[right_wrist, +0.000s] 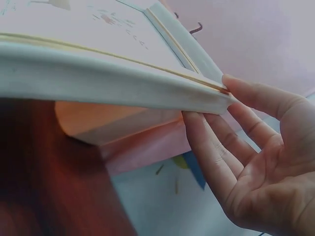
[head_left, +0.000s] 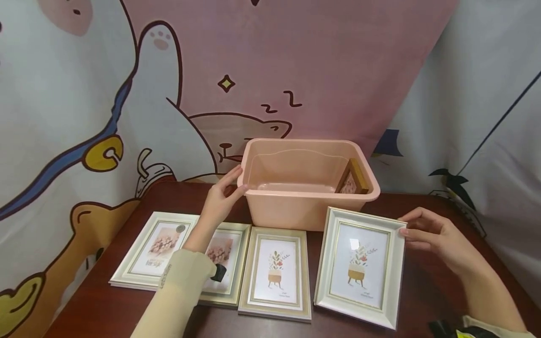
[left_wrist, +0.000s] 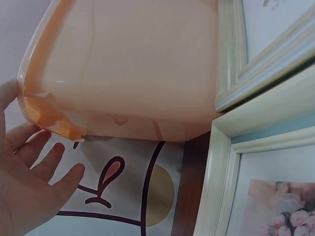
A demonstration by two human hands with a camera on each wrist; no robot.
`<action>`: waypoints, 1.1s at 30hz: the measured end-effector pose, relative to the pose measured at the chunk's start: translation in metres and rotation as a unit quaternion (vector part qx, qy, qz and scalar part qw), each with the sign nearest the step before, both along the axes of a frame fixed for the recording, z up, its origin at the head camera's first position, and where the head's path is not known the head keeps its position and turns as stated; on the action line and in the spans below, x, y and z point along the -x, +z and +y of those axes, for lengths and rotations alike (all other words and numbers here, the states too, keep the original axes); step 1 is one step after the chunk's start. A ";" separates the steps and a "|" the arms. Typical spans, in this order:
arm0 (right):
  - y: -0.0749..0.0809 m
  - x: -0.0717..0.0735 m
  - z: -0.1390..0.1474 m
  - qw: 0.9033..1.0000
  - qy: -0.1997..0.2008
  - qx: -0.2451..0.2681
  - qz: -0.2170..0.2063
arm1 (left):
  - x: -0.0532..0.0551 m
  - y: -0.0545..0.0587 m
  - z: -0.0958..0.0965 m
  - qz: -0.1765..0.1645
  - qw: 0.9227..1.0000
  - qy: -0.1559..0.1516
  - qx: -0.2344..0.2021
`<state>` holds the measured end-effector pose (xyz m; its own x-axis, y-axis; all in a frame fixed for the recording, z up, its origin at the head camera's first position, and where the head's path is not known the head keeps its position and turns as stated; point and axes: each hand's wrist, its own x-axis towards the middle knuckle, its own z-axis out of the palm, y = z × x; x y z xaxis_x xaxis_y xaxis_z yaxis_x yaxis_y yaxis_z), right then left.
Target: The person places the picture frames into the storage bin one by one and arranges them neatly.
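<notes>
My right hand (head_left: 435,233) pinches the upper right corner of a white picture frame (head_left: 402,272), thumb on its front and fingers behind. The frame is tilted, top edge raised, with a potted plant print inside. In the right wrist view, the fingers (right_wrist: 211,147) support the frame's underside. My left hand (head_left: 221,199) holds the left rim of a pink plastic bin (head_left: 291,209), thumb and fingers at its corner. In the left wrist view, the remaining fingers (left_wrist: 56,162) spread below the rim. A brown wooden frame (head_left: 359,178) leans inside the bin, at its right end.
On the dark red table (head_left: 211,324), three frames lie in a row before the bin: a white one (head_left: 131,263), a gold one (head_left: 236,277) partly under my left arm, and a beige one (head_left: 274,312). A cartoon-print cloth (head_left: 338,70) hangs behind.
</notes>
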<state>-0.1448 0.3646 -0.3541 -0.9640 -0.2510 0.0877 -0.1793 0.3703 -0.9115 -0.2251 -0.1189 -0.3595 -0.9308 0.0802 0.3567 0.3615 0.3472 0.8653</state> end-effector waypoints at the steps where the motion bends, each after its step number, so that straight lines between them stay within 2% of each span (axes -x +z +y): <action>1: 0.002 0.000 0.001 1.000 0.001 0.007 0.005 | 0.000 -0.001 0.000 0.000 1.000 0.000 -0.001; 6: 0.012 -0.001 0.005 0.999 0.014 0.045 0.027 | 0.001 -0.002 0.000 0.007 1.000 0.000 0.004; 13: 0.029 0.001 0.004 0.993 0.008 0.107 0.058 | 0.003 0.000 0.001 0.017 1.000 0.000 0.021; 17: 0.036 0.005 0.000 0.985 0.039 0.147 0.078 | 0.004 0.000 -0.001 0.014 1.000 0.003 0.015; 20: 0.041 0.009 0.000 0.975 0.076 0.187 0.093 | 0.006 -0.001 0.000 0.013 1.000 0.002 0.013; 23: 0.046 0.013 -0.002 0.966 0.097 0.217 0.102 | 0.007 -0.001 0.000 0.011 1.000 0.001 0.014; 25: 0.050 0.015 -0.004 0.962 0.096 0.231 0.106 | 0.007 0.000 0.000 0.012 1.000 0.000 0.014; 30: 0.058 0.020 -0.015 0.966 0.058 0.227 0.109 | 0.006 0.001 -0.001 0.020 1.000 0.000 0.009; 33: 0.062 0.026 -0.021 0.961 0.061 0.248 0.107 | 0.005 -0.001 -0.003 0.022 1.000 0.001 0.006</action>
<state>-0.1705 0.3433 -0.2918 -0.8769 -0.2372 0.4180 -0.3964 -0.1348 -0.9081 -0.2306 -0.1215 -0.3608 -0.9146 0.0836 0.3956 0.3980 0.3582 0.8445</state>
